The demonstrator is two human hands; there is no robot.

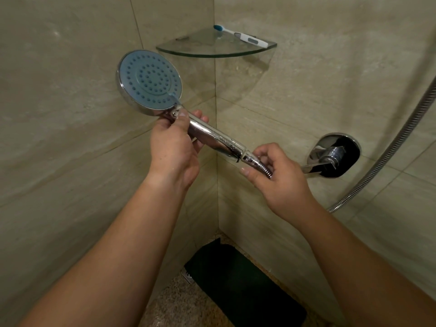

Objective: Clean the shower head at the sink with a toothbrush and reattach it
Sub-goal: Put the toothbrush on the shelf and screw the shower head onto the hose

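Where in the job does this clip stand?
Either detaching or reattaching; unclear. In hand: left hand grips the chrome shower head with blue face, right hand pinches the ribbed metal hose nut. The white-and-blue toothbrush lies on the glass corner shelf.

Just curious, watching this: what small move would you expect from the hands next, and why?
Probably the right hand twists the hose nut while the left hand steadies the shower head by its handle. The nut sits right at the handle's end, with a thin gap showing. Whether it is loosening or tightening, I cannot tell; the toothbrush lies on the shelf.
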